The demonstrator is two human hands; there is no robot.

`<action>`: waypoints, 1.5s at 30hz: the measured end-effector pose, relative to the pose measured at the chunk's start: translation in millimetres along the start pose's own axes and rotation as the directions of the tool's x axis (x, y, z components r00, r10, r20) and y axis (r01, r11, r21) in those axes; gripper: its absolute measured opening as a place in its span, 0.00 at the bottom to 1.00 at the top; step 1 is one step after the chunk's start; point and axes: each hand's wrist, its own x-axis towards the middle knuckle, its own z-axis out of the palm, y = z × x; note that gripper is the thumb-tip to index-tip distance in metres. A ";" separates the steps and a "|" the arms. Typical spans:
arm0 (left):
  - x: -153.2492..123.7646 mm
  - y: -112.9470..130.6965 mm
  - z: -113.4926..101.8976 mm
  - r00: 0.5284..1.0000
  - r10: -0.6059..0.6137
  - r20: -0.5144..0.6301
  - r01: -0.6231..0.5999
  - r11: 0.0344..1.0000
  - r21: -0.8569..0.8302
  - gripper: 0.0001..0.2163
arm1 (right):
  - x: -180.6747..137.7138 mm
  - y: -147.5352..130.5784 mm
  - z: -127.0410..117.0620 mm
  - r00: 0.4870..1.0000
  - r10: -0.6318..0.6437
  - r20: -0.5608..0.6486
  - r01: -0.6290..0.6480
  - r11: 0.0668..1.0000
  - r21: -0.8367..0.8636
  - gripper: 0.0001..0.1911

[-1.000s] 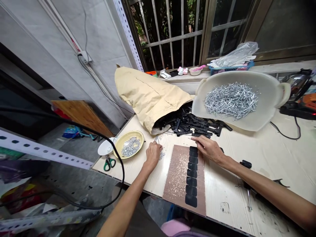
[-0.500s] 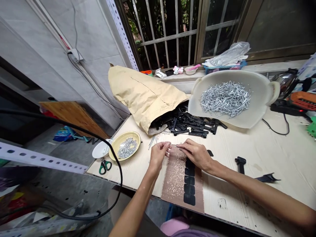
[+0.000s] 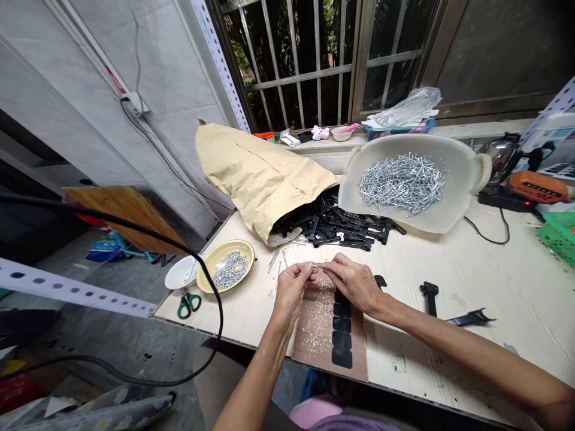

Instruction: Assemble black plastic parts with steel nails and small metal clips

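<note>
Above the brown board [image 3: 309, 335], my left hand [image 3: 294, 284] pinches something small and silvery at its fingertips. My right hand [image 3: 353, 281] meets it there, fingers closed on a thin metal pin [image 3: 316, 266] whose end shows between the hands. Whatever else the left fingertips hold is too small to make out. Black rounded-square pads [image 3: 342, 340] lie in a row along the board's right side, partly under my right hand. To the left, a yellow dish [image 3: 248, 248] holds many small silvery metal pieces. A few loose metal pins [image 3: 273, 261] lie beside it.
Black plastic parts [image 3: 345, 230] spill from a large paper sack [image 3: 269, 173]. A white basin [image 3: 453, 209] of metal pins stands behind. Green-handled scissors [image 3: 189, 304] lie near the left edge; two black parts [image 3: 430, 296] lie right. A black cable [image 3: 221, 326] hangs across the left side.
The view has shifted slightly to the right. My hands have come closer together at the fingertips, and less of the pin shows between them.
</note>
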 end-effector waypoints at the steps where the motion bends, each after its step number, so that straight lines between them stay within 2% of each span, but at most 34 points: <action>1: -0.4 0.7 -0.1 1.000 -0.003 0.001 0.003 1.000 0.004 0.14 | -1.0 -0.9 -0.8 1.000 0.006 -0.005 -0.006 1.000 -0.001 0.15; 5: -1.1 2.1 -3.0 0.997 -0.051 0.054 0.052 0.999 -0.011 0.15 | -4.7 -1.9 -3.8 1.000 0.015 -0.004 -0.015 0.999 -0.034 0.14; 9: -0.2 -1.6 -8.3 0.983 -0.126 0.132 0.134 0.989 -0.055 0.15 | -7.1 -1.0 -8.4 0.999 -0.026 0.020 0.029 0.991 -0.134 0.14; 13: 1.3 -7.8 -11.8 0.972 -0.179 0.154 0.188 0.981 -0.046 0.16 | -9.2 0.1 -11.2 0.997 -0.071 0.018 0.074 0.975 -0.212 0.14; 16: 1.3 -10.2 -11.2 0.967 -0.202 0.157 0.211 0.977 -0.042 0.16 | -11.3 1.5 -10.5 0.997 -0.077 0.012 0.078 0.977 -0.198 0.13; 19: 0.0 -11.2 -8.4 0.974 -0.179 0.141 0.187 0.981 -0.046 0.16 | -13.3 1.9 -8.9 0.998 -0.060 -0.019 0.056 0.982 -0.181 0.12; 23: -3.0 -13.1 -2.7 0.993 -0.087 0.079 0.091 0.995 -0.047 0.14 | -13.8 0.3 -8.9 0.995 -0.080 -0.067 0.063 0.971 -0.230 0.11; 27: -3.8 -14.8 1.3 0.993 -0.102 0.059 0.105 0.994 -0.041 0.14 | -13.1 0.8 -8.9 0.996 -0.066 -0.063 0.047 0.964 -0.263 0.14; 30: -2.9 -16.2 1.5 0.994 -0.099 0.057 0.101 0.994 -0.044 0.14 | -12.9 3.5 -7.1 0.999 -0.026 -0.021 0.022 0.980 -0.197 0.15; 35: -1.7 -17.7 2.0 0.999 -0.024 0.046 0.026 0.999 -0.045 0.14 | -11.9 6.4 -4.4 1.000 0.031 0.003 -0.031 0.997 0.072 0.11; 41: -2.3 -18.9 6.4 1.000 0.001 -0.001 -0.001 0.997 -0.074 0.14 | -11.3 8.2 -0.8 1.000 0.016 0.012 -0.016 0.999 0.038 0.12; 45: -2.3 -20.8 6.6 1.000 -0.015 -0.016 0.014 0.998 -0.065 0.15 | -11.5 11.1 2.0 1.000 0.027 -0.003 -0.026 0.985 0.169 0.11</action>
